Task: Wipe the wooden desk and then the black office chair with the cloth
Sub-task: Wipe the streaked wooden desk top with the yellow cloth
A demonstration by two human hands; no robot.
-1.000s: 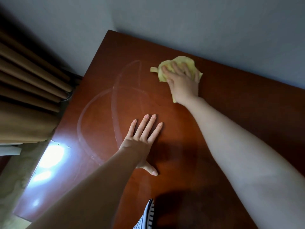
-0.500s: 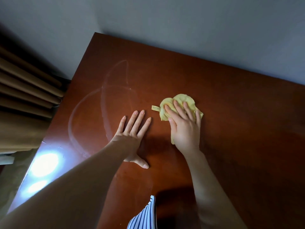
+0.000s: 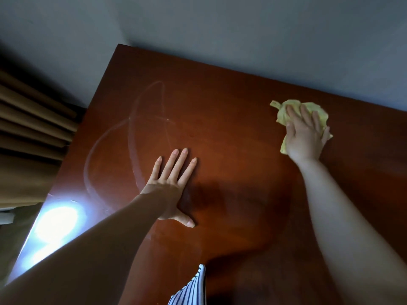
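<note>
The right hand (image 3: 305,133) presses the crumpled yellow cloth (image 3: 317,110) with straight fingers onto the wooden desk (image 3: 220,95) near its wall-side edge, likely to spread wiping pressure rather than clutch. The left hand (image 3: 169,186) lies open, palm down mid-desk, seemingly bracing the reach.

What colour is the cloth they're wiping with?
Pale yellow; the cloth shows best in the head view, under the right hand.

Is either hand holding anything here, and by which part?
Nothing is gripped. The right hand presses flat on the yellow cloth, fingers straight across its middle, against the wooden desk. The left hand rests flat on the desk, empty.
</note>
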